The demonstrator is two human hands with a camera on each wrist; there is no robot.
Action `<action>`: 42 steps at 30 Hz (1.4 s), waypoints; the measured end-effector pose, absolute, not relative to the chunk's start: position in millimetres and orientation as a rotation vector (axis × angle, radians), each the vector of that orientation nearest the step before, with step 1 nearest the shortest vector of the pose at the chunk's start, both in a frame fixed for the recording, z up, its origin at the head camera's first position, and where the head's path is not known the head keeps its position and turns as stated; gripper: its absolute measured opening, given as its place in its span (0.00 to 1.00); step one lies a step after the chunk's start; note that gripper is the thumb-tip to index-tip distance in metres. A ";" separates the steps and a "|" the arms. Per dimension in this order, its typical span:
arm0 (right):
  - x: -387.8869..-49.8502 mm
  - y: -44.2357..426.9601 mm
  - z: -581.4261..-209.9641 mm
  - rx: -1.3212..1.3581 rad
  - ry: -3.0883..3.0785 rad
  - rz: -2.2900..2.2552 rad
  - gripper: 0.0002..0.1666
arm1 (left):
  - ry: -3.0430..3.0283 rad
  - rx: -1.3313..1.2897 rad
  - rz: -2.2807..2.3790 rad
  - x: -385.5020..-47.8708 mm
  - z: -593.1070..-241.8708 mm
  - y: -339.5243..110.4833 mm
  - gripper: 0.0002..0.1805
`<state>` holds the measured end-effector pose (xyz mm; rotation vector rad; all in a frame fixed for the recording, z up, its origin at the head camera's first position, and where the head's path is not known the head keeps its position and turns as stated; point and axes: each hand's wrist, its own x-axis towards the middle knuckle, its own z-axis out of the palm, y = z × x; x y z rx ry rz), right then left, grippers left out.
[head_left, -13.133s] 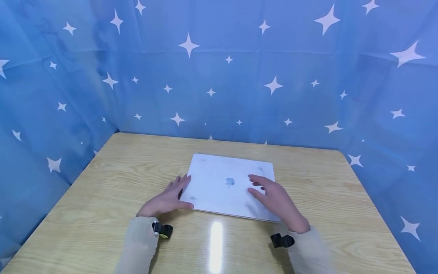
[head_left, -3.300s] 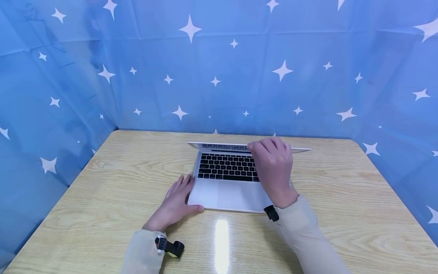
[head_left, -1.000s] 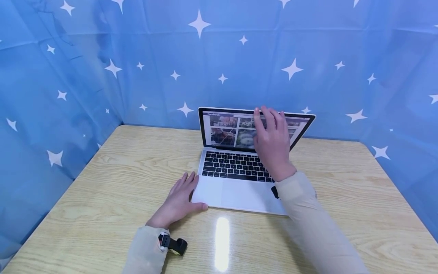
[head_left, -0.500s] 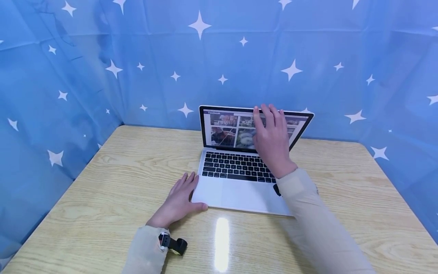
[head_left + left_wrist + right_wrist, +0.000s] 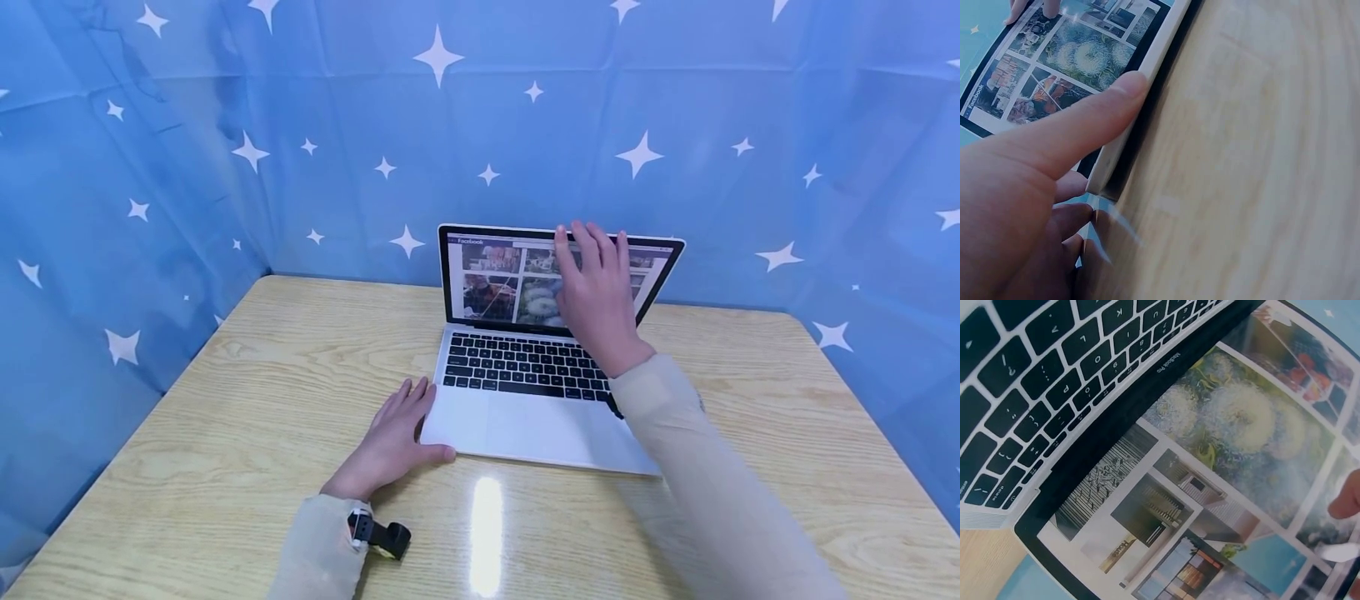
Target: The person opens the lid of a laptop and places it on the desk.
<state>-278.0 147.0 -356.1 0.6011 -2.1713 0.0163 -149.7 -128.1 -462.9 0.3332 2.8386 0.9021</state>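
A silver laptop lies on the table with its lid raised; its screen shows a page of pictures headed "Facebook". My right hand is at the lid's top edge, its fingertips over the rim and the palm in front of the screen. My left hand rests at the base's front left corner, fingers spread along the left side and thumb at the front edge. The left wrist view shows that thumb on the laptop's edge. In the right wrist view are the keyboard and a fingertip near the screen.
The wooden table extends around the laptop, with a bright light reflection in front of it. A blue curtain with white stars hangs behind and beside the table. A black strap device is on the left wrist.
The laptop, closed at first, has its lid lifted and the screen lit. Over the last second my right hand has tilted the lid slightly further back; my left hand has stayed at the corner.
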 end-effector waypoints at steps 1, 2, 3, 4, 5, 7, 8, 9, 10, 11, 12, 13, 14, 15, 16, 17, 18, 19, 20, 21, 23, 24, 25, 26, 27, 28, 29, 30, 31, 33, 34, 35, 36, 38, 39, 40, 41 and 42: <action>-278.5 146.8 -355.7 0.601 -2.176 0.012 0.48 | 2.838 0.334 0.902 -149.5 -463.2 -128.3 0.55; -279.0 146.7 -355.3 0.602 -2.178 0.008 0.48 | 2.835 0.331 0.902 -149.3 -463.4 -128.5 0.55; -279.5 146.5 -354.7 0.603 -2.182 0.002 0.48 | 2.836 0.333 0.907 -149.2 -463.5 -128.6 0.56; -279.8 146.6 -354.2 0.604 -2.189 0.000 0.48 | 2.837 0.335 0.909 -149.2 -463.7 -128.7 0.56; -279.9 146.6 -353.8 0.607 -2.195 -0.001 0.48 | 2.836 0.337 0.913 -149.2 -463.6 -128.9 0.56; -280.0 147.0 -353.0 0.612 -2.209 -0.008 0.48 | 2.832 0.337 0.919 -149.2 -463.6 -129.0 0.56; -280.2 147.3 -352.7 0.613 -2.214 -0.011 0.48 | 2.834 0.337 0.921 -149.3 -463.6 -129.1 0.56; -280.5 147.5 -352.5 0.613 -2.219 -0.015 0.49 | 2.835 0.339 0.924 -149.3 -463.4 -129.1 0.56; -280.7 147.8 -352.3 0.613 -2.226 -0.019 0.49 | 2.835 0.339 0.923 -149.5 -463.4 -129.1 0.56; -280.9 148.0 -352.3 0.613 -2.231 -0.022 0.50 | 2.835 0.338 0.922 -149.4 -463.5 -129.0 0.56; -281.2 148.2 -352.2 0.614 -2.238 -0.028 0.51 | 2.834 0.336 0.921 -149.3 -463.5 -128.9 0.56; -281.9 148.3 -352.1 0.613 -2.243 -0.033 0.52 | 2.833 0.333 0.922 -149.3 -463.4 -128.9 0.56; -282.6 148.3 -351.9 0.612 -2.248 -0.038 0.52 | 2.833 0.329 0.922 -149.4 -463.4 -128.9 0.56; -283.3 148.3 -351.7 0.610 -2.253 -0.041 0.52 | 2.830 0.326 0.923 -149.5 -463.1 -128.8 0.56; -283.9 148.3 -351.6 0.610 -2.259 -0.042 0.53 | 2.827 0.324 0.924 -149.4 -462.8 -128.7 0.56; -284.7 148.3 -351.5 0.610 -2.261 -0.043 0.53 | 2.825 0.322 0.923 -149.3 -462.4 -128.7 0.56; -285.5 148.2 -351.2 0.609 -2.262 -0.047 0.52 | 2.823 0.320 0.925 -149.3 -462.1 -128.7 0.56; -286.3 148.1 -350.9 0.607 -2.265 -0.048 0.52 | 2.825 0.319 0.926 -149.2 -462.0 -128.7 0.56; -287.1 148.0 -350.7 0.604 -2.267 -0.051 0.52 | 2.826 0.322 0.923 -149.3 -461.8 -128.7 0.56; -287.6 148.0 -350.6 0.603 -2.270 -0.054 0.52 | 2.826 0.324 0.922 -149.1 -461.6 -128.7 0.56; -288.5 147.9 -350.2 0.599 -2.278 -0.063 0.52 | 2.826 0.324 0.923 -148.7 -461.3 -128.8 0.55; -288.8 147.8 -349.9 0.596 -2.284 -0.065 0.52 | 2.829 0.326 0.926 -148.7 -461.4 -128.8 0.55; -289.1 147.8 -349.6 0.592 -2.290 -0.066 0.52 | 2.831 0.328 0.927 -148.7 -461.6 -128.8 0.55; -289.3 147.8 -349.4 0.589 -2.296 -0.064 0.51 | 2.830 0.331 0.925 -148.8 -461.6 -128.7 0.55; -289.4 147.8 -349.2 0.587 -2.302 -0.060 0.51 | 2.827 0.330 0.929 -148.7 -461.5 -128.6 0.55; -289.6 147.3 -349.2 0.586 -2.306 -0.055 0.52 | 2.827 0.330 0.927 -148.4 -461.4 -129.0 0.55; -289.9 146.9 -349.3 0.586 -2.309 -0.047 0.52 | 2.828 0.330 0.924 -148.2 -461.3 -129.5 0.55; -290.4 146.5 -349.4 0.587 -2.309 -0.039 0.52 | 2.829 0.331 0.924 -148.0 -461.4 -130.0 0.55; -291.1 146.0 -349.6 0.588 -2.311 -0.031 0.52 | 2.829 0.330 0.918 -147.7 -461.2 -130.5 0.55; -292.5 145.4 -349.3 0.600 -2.313 -0.018 0.52 | 2.829 0.322 0.916 -147.2 -461.0 -131.3 0.55; -293.6 145.2 -348.9 0.604 -2.317 -0.010 0.51 | 2.836 0.321 0.915 -147.2 -461.1 -131.5 0.55; -294.5 145.4 -348.2 0.607 -2.321 -0.002 0.51 | 2.837 0.320 0.919 -147.4 -461.1 -131.5 0.55; -295.3 145.9 -347.5 0.609 -2.324 0.002 0.50 | 2.841 0.324 0.917 -147.7 -461.3 -131.3 0.55; -296.3 147.0 -345.6 0.609 -2.340 0.008 0.49 | 2.839 0.333 0.915 -148.3 -461.8 -130.5 0.56; -296.7 147.5 -344.8 0.608 -2.345 0.010 0.48 | 2.837 0.335 0.915 -148.6 -462.0 -130.2 0.56; -297.2 148.0 -344.2 0.605 -2.354 0.010 0.48 | 2.837 0.338 0.916 -148.7 -462.2 -129.8 0.56; -297.4 148.3 -343.7 0.606 -2.360 0.009 0.48 | 2.833 0.338 0.915 -148.9 -462.3 -129.6 0.56; -297.7 148.3 -343.5 0.607 -2.367 0.009 0.47 | 2.835 0.338 0.908 -148.8 -462.4 -129.6 0.56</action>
